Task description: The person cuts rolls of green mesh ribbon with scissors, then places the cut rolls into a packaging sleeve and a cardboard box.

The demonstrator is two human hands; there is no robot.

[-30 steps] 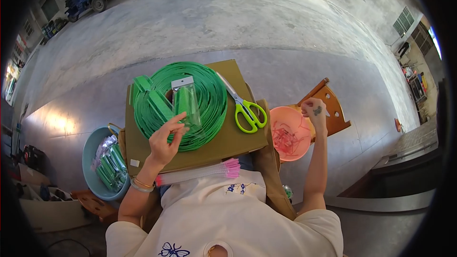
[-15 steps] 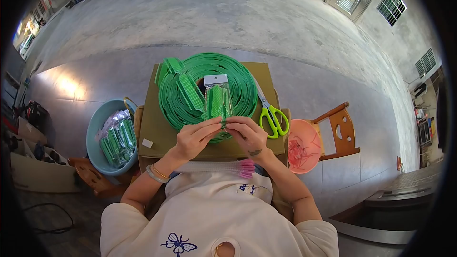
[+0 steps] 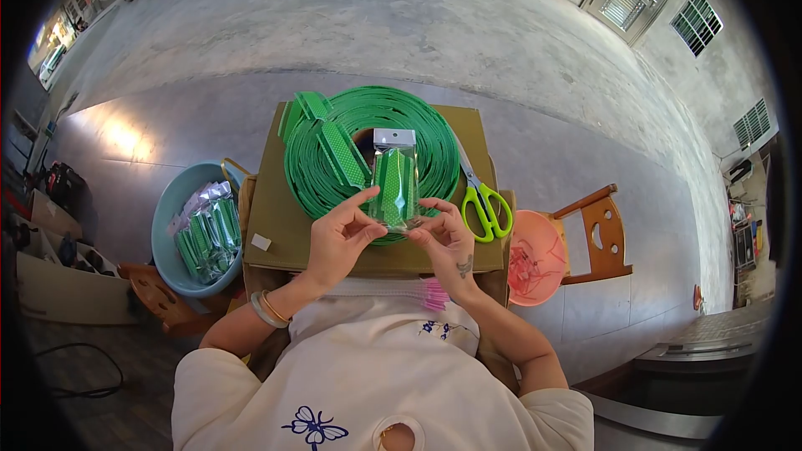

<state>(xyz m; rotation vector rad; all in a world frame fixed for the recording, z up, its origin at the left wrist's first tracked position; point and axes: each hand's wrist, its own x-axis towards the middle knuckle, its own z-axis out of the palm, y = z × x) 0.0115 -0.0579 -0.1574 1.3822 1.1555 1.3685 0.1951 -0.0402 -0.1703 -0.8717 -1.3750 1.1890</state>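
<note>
Between my two hands is a clear plastic packet (image 3: 395, 186) with a green dotted strip inside and a silver-white header with a hang hole at its far end. My left hand (image 3: 344, 230) pinches its near left corner. My right hand (image 3: 444, 242) grips the near right corner, thumb below and fingers along the side. Beneath the packet lies a big coil of green dotted ribbon (image 3: 313, 171), its loose folded end sticking out at the upper left. Scissors with lime-green handles (image 3: 486, 210) rest on the cardboard box (image 3: 276, 221), right of the coil.
On the left, a blue basin (image 3: 167, 192) holds several filled packets. A pink basin (image 3: 547, 238) with pink scraps sits on a wooden chair (image 3: 606, 238) at right. Clear sleeves with pink ends (image 3: 434, 292) lie on my lap. A small white piece (image 3: 261, 242) lies on the box.
My hands have moved apart from close together at the packet's near end to its two corners. The packet now shows more fully and has shifted slightly right in view.
</note>
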